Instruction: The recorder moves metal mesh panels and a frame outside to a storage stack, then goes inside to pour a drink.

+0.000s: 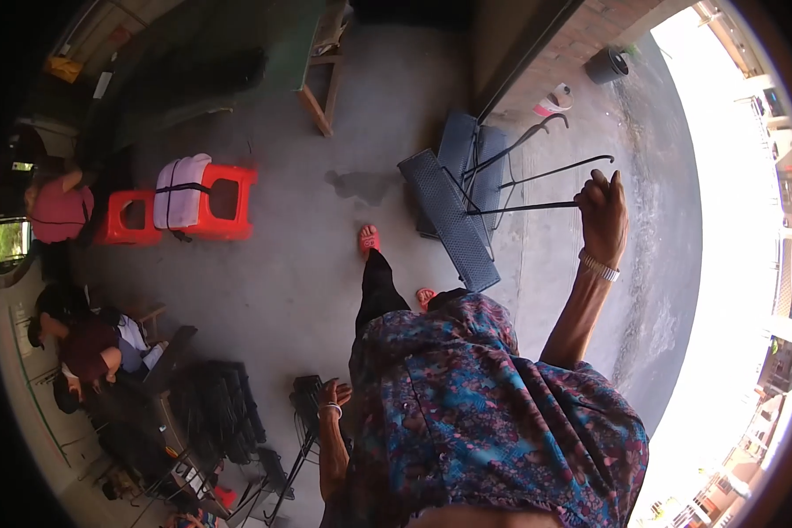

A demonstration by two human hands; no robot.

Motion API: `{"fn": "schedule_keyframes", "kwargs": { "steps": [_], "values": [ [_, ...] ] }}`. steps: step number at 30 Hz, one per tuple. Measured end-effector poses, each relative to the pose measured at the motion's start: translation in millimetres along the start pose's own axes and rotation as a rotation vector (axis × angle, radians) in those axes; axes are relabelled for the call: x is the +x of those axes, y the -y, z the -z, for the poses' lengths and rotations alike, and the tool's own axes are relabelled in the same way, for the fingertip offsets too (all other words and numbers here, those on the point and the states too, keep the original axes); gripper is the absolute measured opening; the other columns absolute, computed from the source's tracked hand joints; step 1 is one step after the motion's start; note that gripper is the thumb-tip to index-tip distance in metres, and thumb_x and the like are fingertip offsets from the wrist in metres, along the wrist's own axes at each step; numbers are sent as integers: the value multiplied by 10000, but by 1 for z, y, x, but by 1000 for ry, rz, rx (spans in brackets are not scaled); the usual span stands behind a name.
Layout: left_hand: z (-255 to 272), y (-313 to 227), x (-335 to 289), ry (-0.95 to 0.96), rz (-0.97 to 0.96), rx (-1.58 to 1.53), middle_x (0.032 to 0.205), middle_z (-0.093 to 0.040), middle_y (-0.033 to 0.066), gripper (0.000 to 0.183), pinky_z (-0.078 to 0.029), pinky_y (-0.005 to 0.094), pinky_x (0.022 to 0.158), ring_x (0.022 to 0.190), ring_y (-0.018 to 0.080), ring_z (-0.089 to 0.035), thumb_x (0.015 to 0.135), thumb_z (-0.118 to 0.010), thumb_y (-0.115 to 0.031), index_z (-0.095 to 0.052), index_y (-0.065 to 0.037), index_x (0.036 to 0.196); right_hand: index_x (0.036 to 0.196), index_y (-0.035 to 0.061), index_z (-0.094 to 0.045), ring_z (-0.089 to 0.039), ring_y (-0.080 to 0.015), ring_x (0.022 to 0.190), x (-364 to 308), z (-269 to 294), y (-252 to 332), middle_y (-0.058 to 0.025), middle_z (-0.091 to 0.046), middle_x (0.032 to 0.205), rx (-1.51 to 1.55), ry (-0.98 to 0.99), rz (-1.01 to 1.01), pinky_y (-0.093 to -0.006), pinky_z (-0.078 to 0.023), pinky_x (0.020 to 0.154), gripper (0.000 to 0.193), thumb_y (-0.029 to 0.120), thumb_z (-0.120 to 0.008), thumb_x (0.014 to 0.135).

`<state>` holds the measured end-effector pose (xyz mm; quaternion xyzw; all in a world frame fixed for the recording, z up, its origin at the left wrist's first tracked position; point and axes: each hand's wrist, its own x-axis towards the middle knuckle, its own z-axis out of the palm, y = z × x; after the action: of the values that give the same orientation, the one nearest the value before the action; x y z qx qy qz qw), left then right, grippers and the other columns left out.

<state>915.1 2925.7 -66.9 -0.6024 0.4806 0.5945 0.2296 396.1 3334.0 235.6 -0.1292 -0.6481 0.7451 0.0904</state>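
My right hand [604, 211] is raised at the right with its fingers closed round the end of a thin black metal rod [528, 209]. The rod runs left to a group of blue-grey, finely patterned long panels [453, 220] standing at an angle on the floor. More black rods [524, 141], some with hooked ends, stick out from the panels. Low at my left side, my left hand [334, 393] hangs with its fingers apart. A small dark panel [307, 392] on thin black legs is beside it; whether the fingers touch it I cannot tell.
Red plastic stools [229, 204] with a strapped white bundle [182, 194] stand left. Several dark panels [216, 409] are stacked lower left, near seated people [88, 348]. Another person [62, 207] is farther back. A wooden frame [319, 92] and a black bucket [605, 66] stand ahead.
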Motion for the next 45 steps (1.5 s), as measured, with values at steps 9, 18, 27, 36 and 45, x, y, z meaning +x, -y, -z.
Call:
{"fn": "schedule_keyframes", "kwargs": {
  "steps": [9, 18, 27, 36, 45],
  "values": [
    [77, -303, 53, -67, -122, -15, 799, -648, 112, 282, -522, 336, 568, 613, 208, -631, 783, -597, -283, -555, -93, 988, 1104, -63, -430, -388, -129, 559, 53, -80, 4, -80, -492, 745, -292, -370, 134, -276, -382, 528, 286, 157, -406, 921],
    [39, -437, 79, 11, -200, 59, 820, -649, 119, 255, -533, 324, 584, 653, 213, -641, 820, -558, -266, -571, -80, 994, 1014, -39, -499, -306, -142, 489, 110, -133, 22, -19, -373, 552, 446, -405, -18, -283, -275, 504, 418, 336, -325, 945],
    [-1, -473, 85, 97, -134, 267, 803, -643, 115, 279, -523, 334, 572, 650, 221, -637, 836, -547, -286, -564, -78, 1021, 1017, -24, -500, -299, -143, 472, 169, -130, 16, -10, -367, 542, 401, -441, -22, -278, -267, 483, 423, 344, -303, 945],
    [6, -495, 82, 95, -138, 238, 851, -642, 127, 312, -527, 369, 654, 714, 233, -643, 845, -541, -306, -542, -75, 1056, 1142, -142, -426, -338, -120, 494, 192, -110, -24, -25, -376, 559, 535, -516, -33, -243, -273, 448, 457, 261, -372, 934],
    [11, -502, 111, 154, -284, 577, 864, -633, 139, 327, -523, 363, 644, 734, 222, -628, 837, -531, -339, -570, -72, 1022, 1029, -84, -546, -534, -189, 632, 205, -65, -34, -126, -629, 836, 301, -514, -91, -257, -419, 545, 522, 351, -270, 950]
  ]
}}
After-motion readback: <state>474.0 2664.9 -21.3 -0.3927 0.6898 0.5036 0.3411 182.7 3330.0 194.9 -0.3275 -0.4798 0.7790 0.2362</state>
